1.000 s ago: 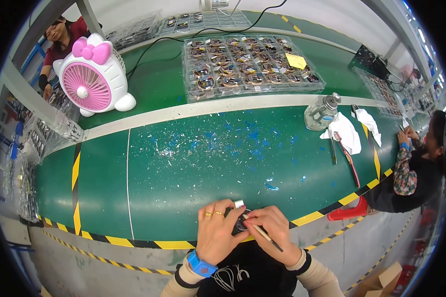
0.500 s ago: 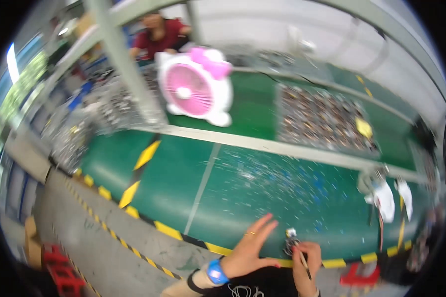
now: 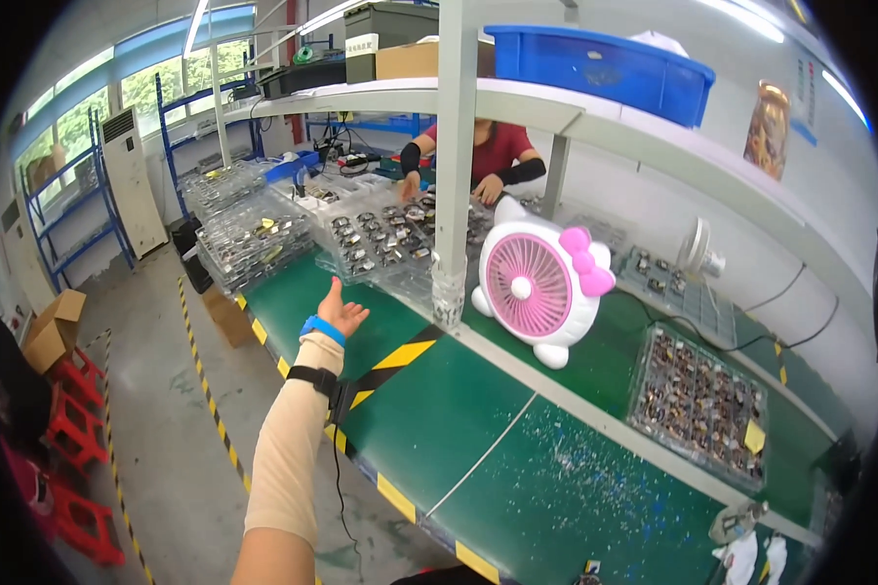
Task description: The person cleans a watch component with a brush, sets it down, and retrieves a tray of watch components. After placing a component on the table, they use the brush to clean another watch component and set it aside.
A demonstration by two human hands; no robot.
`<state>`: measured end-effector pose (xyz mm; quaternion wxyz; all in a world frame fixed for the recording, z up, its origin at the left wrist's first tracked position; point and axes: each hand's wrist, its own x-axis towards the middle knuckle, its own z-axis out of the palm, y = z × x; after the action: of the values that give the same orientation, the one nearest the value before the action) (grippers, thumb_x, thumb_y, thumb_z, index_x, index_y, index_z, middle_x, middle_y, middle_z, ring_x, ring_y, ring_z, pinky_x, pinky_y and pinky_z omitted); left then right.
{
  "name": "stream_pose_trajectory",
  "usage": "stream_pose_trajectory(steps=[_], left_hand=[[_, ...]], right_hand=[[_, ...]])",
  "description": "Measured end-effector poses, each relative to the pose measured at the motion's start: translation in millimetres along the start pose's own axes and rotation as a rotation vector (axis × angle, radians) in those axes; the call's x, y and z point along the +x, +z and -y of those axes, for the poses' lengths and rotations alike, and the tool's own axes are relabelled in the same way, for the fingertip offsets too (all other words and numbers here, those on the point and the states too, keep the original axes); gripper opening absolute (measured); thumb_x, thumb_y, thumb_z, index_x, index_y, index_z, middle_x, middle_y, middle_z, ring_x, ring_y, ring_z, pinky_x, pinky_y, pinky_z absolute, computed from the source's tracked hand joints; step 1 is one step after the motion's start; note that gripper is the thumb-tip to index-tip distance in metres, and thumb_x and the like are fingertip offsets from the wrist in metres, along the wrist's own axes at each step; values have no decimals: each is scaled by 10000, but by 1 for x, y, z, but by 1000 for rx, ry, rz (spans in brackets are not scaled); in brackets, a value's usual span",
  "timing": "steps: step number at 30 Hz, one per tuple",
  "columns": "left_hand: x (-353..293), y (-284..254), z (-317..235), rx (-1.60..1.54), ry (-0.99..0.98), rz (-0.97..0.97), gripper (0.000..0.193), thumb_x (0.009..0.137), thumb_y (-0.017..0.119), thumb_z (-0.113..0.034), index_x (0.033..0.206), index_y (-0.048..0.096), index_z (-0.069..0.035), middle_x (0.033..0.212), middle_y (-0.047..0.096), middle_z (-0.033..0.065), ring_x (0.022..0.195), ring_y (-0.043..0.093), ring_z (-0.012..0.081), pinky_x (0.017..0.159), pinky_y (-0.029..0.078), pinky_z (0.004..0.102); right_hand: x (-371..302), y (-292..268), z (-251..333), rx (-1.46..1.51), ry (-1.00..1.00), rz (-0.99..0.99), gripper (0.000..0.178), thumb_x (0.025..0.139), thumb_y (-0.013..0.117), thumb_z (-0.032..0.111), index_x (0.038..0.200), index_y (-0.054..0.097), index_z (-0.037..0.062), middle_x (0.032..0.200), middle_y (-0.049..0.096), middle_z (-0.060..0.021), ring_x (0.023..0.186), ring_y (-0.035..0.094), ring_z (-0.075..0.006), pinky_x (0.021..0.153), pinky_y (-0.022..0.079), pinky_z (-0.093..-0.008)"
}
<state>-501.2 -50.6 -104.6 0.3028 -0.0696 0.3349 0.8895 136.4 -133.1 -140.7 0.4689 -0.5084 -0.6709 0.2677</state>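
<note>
My left hand (image 3: 343,310) is stretched out over the far left of the green table (image 3: 400,390), with its fingers apart and nothing in it. A blue band is around the wrist, and a beige sleeve covers the forearm. Just beyond the fingertips lies a clear plastic tray (image 3: 356,261) of small dark and metallic parts; the hand appears short of it. Out of sight is my right hand. A small part (image 3: 589,575), too cut off to name, shows at the lower edge.
A pink-and-white fan (image 3: 527,283) stands beyond a white post (image 3: 451,195). Stacked trays (image 3: 254,244) lie far left. Another filled tray (image 3: 698,400) sits right, near blue and white scraps (image 3: 605,478). Across the table is a person in red (image 3: 502,151). A blue bin (image 3: 600,73) rests overhead.
My left hand has moved from the table's near edge to the far left. The view has swung left and up, and my right hand, which held a thin tool, has left it.
</note>
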Motion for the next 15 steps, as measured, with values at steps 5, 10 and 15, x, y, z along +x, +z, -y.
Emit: stream_pose_trajectory(steps=[5, 10, 15], left_hand=[[80, 6, -15, -5, 40, -28, 913, 873, 663, -404, 1495, 92, -55, 1501, 200, 237, 1317, 350, 410, 1010, 396, 575], [143, -20, -15, 61, 92, 79, 743, 896, 641, -354, 1434, 250, -20, 1445, 324, 236, 1195, 489, 417, 865, 524, 521], [130, -1, -24, 245, 30, -27, 544, 911, 532, -176, 1376, 318, 7, 1382, 379, 264, 1133, 514, 448, 873, 527, 542]], right_hand=[[-1, 20, 14, -109, -27, -13, 125, 887, 652, 102, 922, 583, 3, 949, 616, -149, 868, 588, -253, 818, 472, -358], [1, 26, 2, -132, -8, -10, 165, 872, 676, 143, 928, 592, 12, 940, 623, -158, 853, 590, -265, 809, 474, -370], [1, 35, 4, -181, 11, -17, 175, 869, 680, 161, 921, 599, 15, 944, 625, -171, 862, 594, -282, 810, 474, -384]])
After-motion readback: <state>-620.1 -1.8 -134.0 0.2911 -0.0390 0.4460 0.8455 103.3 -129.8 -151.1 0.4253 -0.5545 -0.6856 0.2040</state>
